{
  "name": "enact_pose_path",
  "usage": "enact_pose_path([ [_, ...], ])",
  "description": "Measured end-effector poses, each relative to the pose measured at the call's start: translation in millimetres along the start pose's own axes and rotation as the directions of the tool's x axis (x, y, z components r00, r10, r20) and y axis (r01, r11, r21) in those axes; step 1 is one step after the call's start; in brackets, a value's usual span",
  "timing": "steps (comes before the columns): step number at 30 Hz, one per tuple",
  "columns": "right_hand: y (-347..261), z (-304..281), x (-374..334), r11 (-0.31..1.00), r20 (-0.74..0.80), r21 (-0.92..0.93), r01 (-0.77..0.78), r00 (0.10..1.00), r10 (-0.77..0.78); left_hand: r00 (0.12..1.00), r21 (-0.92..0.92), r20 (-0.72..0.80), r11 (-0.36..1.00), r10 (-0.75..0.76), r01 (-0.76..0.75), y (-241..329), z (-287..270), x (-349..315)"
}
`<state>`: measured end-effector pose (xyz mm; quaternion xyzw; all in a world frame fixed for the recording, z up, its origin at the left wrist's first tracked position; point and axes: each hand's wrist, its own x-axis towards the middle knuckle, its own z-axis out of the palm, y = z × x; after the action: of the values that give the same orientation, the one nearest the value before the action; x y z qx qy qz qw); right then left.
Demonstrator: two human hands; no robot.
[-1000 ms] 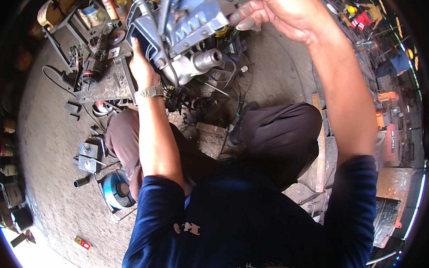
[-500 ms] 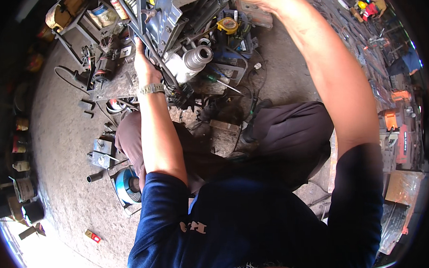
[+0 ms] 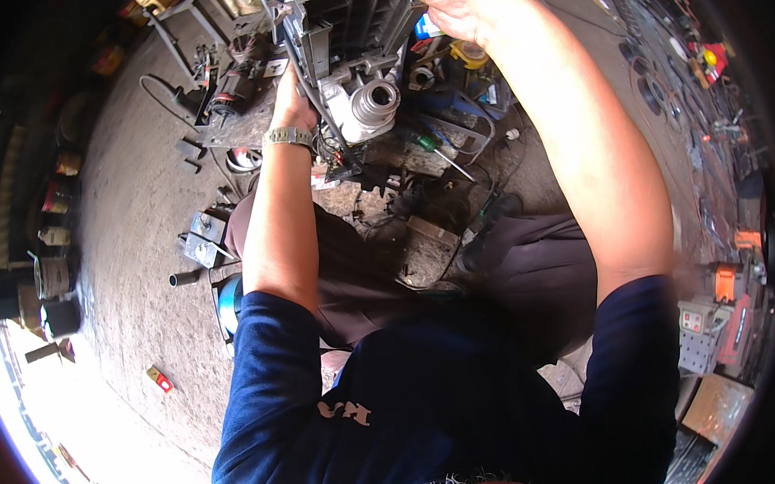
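Observation:
A heavy grey metal machine [image 3: 352, 23] with ribbed sides stands at the top of the view, partly cut off. A silver cast housing [image 3: 362, 105] with a round open socket sticks out from its near end. On its left side is my left hand [image 3: 296, 99], wrapped against the frame beside a black cable [image 3: 322, 119], most of its fingers hidden. My right hand [image 3: 453, 10] is at the machine's upper right, its fingers cut off by the top edge, so its grip does not show. A yellow tape measure [image 3: 468, 55] lies just below that hand.
A green-handled screwdriver [image 3: 440, 153] lies right of the housing, near loose cables. A power tool [image 3: 232, 97] rests on the left, with a metal box [image 3: 204, 240] nearer me. A blue round device [image 3: 230, 305] stands by my left leg. Metal stock and tools line the right.
The machine has turned, so its ribbed underside and the housing now face me more squarely. My right hand has come lower, closer to its side; the left stays against it. The view has shifted.

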<state>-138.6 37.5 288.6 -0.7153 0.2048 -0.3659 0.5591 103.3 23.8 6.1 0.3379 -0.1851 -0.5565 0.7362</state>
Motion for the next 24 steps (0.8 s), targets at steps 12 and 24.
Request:
enact_pose_path([
  [12,8.5,19.7,30.6,0.996,0.015,0.088,0.006,1.000,-0.007,0.997,0.097,-0.063,0.995,0.037,-0.030,14.1,-10.5,-6.8],
  [24,19.1,21.8,39.1,0.934,0.170,0.336,-0.118,0.983,0.064,0.988,0.074,-0.123,0.993,0.097,-0.088,25.9,37.7,-46.4],
])
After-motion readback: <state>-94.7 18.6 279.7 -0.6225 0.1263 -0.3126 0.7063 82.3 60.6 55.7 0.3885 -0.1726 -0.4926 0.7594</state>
